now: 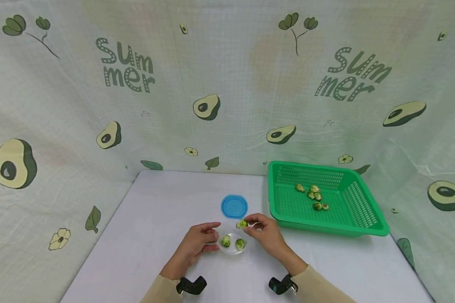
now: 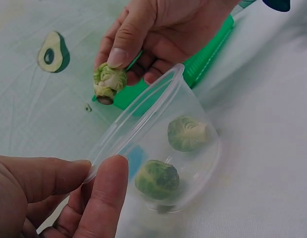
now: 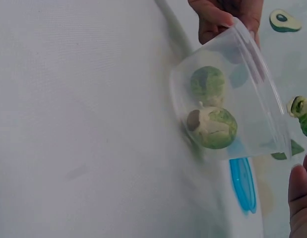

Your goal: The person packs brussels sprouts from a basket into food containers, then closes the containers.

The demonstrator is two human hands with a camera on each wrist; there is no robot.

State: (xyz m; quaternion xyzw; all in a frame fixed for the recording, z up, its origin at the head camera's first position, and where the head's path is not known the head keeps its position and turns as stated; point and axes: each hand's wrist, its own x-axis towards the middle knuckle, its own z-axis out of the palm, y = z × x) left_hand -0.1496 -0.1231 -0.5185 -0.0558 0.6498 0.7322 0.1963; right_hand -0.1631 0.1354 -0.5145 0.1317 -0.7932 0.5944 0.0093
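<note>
A clear round plastic tub (image 2: 193,163) sits on the table with two Brussels sprouts inside, one sprout (image 2: 157,179) nearer the left hand and another sprout (image 2: 187,133) beyond it. My left hand (image 1: 199,244) holds the tub's rim at its left side, thumb and fingers against the edge. Above the tub's far right rim, my right hand (image 1: 267,235) pinches a third Brussels sprout (image 2: 109,82) between thumb and fingertips. That sprout's cut stem points downward in the left wrist view. In the right wrist view, the right hand is mostly out of frame.
Just behind the tub lies a blue lid (image 1: 234,206). A green perforated basket (image 1: 327,225) stands at the back right, with several Brussels sprouts (image 1: 314,192) on its floor. A printed curtain (image 1: 227,84) hangs behind the white table (image 1: 167,202).
</note>
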